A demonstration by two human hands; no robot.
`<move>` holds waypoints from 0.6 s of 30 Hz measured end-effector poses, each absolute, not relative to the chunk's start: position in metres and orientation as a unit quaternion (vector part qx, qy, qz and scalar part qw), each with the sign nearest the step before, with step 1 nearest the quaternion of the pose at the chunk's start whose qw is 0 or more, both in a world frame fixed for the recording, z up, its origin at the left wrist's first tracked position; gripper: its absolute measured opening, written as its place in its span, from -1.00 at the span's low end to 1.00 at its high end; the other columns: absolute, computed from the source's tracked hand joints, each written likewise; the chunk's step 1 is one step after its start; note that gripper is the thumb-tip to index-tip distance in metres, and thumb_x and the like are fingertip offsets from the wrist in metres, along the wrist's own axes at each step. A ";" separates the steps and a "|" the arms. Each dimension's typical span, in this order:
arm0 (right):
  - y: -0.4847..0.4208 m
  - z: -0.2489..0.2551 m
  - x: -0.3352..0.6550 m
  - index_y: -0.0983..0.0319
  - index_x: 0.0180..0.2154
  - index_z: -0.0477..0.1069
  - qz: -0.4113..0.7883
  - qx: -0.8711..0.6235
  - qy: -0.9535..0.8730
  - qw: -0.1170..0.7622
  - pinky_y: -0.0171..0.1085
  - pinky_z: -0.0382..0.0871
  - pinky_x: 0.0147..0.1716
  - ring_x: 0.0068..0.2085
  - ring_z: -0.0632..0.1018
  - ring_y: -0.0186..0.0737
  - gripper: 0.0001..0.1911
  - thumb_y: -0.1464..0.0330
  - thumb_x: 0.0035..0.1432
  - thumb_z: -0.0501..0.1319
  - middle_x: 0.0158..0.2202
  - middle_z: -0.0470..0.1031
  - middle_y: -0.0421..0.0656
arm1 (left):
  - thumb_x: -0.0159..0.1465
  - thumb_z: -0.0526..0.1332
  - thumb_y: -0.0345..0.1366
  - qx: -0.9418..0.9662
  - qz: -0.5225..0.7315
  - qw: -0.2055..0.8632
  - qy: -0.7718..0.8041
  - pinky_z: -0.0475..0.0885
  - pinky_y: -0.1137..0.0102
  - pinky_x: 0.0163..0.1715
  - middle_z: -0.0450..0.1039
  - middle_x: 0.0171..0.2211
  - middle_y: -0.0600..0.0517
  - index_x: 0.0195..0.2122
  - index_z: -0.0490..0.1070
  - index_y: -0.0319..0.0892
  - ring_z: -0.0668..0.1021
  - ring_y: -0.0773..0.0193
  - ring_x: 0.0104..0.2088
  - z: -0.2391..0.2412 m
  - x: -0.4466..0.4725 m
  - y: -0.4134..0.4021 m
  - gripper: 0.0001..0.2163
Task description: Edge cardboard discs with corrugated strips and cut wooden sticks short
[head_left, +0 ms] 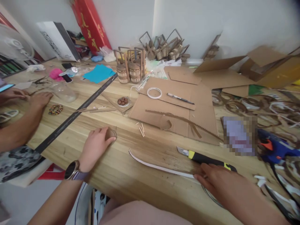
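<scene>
1. My left hand (99, 142) rests half-curled on the table (117, 175); a thin loop (115, 132) shows beside its thumb, and I cannot tell whether I hold it.
2. My right hand (217, 181) is nearly closed, thumb and fingers pinching the pale strip (156, 166).
3. The strip curves leftward over the table, between my hands.
4. Just beyond my right fingers lies the cutter (207, 159), blade showing.
5. Farther off, cardboard (203, 106) carries a tape ring (154, 97) and a pen (180, 98).
6. Small baskets (135, 73) stand behind; a co-worker's hand (40, 100) rests at left.
</scene>
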State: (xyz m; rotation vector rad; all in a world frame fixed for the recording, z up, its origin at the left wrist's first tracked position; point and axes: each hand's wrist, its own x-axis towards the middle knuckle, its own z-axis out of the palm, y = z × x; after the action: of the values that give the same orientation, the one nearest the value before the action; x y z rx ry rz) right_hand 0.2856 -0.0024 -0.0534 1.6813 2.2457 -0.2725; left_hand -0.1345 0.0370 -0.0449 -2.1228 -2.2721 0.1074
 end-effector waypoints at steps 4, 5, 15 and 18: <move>-0.011 -0.053 0.290 0.14 -0.31 0.48 -0.079 0.577 0.804 0.121 -0.14 0.36 -0.37 -0.30 0.63 0.06 -0.68 0.18 0.31 0.02 -0.35 0.60 -0.03 | 0.33 0.11 -0.14 -0.690 0.019 0.053 -0.722 0.40 0.15 -0.07 0.51 -0.18 -0.21 0.05 0.40 -0.27 0.52 -0.12 -0.10 -0.045 -0.142 0.038 -0.62; -0.013 -0.052 0.289 0.14 -0.30 0.47 -0.071 0.579 0.804 0.118 -0.14 0.36 -0.36 -0.30 0.63 0.06 -0.68 0.18 0.32 0.01 -0.35 0.60 -0.03 | 0.33 0.10 -0.16 -0.695 0.010 0.051 -0.718 0.40 0.16 -0.07 0.50 -0.19 -0.19 0.02 0.42 -0.25 0.52 -0.10 -0.10 -0.044 -0.144 0.038 -0.66; -0.018 -0.045 0.282 0.16 -0.28 0.46 -0.010 0.602 0.790 0.112 -0.09 0.32 -0.35 -0.33 0.62 0.10 -0.69 0.19 0.33 0.00 -0.36 0.60 -0.02 | 0.31 0.04 -0.22 -0.707 -0.041 -0.027 -0.705 0.40 0.14 0.00 0.52 -0.12 -0.21 -0.02 0.44 -0.28 0.53 -0.07 -0.06 -0.049 -0.148 0.038 -0.66; -0.019 -0.039 0.282 0.16 -0.28 0.48 0.024 0.605 0.791 0.082 -0.01 0.33 -0.25 -0.25 0.60 0.16 -0.67 0.18 0.32 0.01 -0.33 0.59 0.00 | 0.29 0.03 -0.22 -0.712 -0.078 -0.057 -0.695 0.41 0.14 0.00 0.54 -0.15 -0.15 -0.09 0.47 -0.22 0.54 -0.04 -0.08 -0.039 -0.149 0.038 -0.69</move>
State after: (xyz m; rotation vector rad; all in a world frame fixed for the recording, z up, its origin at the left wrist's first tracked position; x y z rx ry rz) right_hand 0.2817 -0.0187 -0.0386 1.8088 2.3639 0.0719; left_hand -0.1486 0.0381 -0.0387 -2.3217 -2.2675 -0.2541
